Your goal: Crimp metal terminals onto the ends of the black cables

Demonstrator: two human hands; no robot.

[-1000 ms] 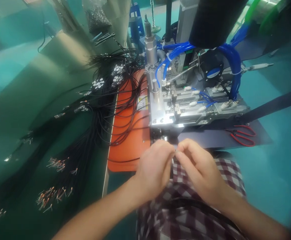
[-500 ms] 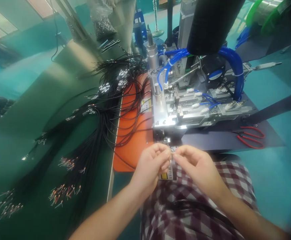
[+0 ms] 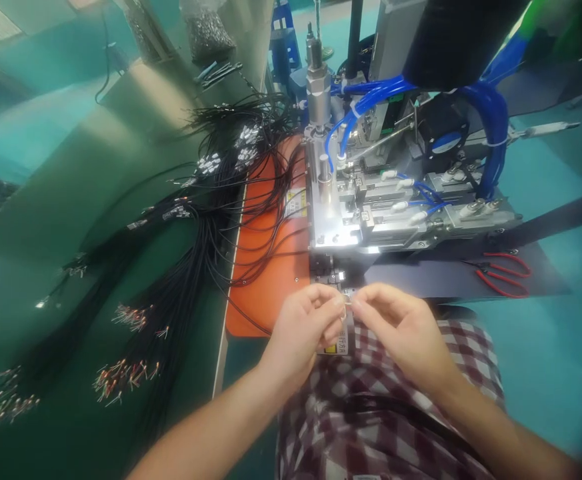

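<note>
In front of the machine, my left hand and my right hand face each other, thumbs and fingertips pinched together. Thin wire ends bridge the small gap between the fingertips. Each hand seems to grip part of these wires, but the fingers cover most of them. A black cable lies across the checked cloth over my lap; whether it joins the wires is hidden. Just beyond the fingertips are the machine's front fixture and a label partly covered by my left hand.
Bundles of black cables with bared or metal-tipped ends spread over the green table and orange base plate. Red-handled pliers lie right of the machine. A bag of small metal parts and several tools stand farther back.
The camera view has shifted slightly, so the machine appears a little farther right. Both hands stay pinched at the wires, with the fingertips barely moved.
</note>
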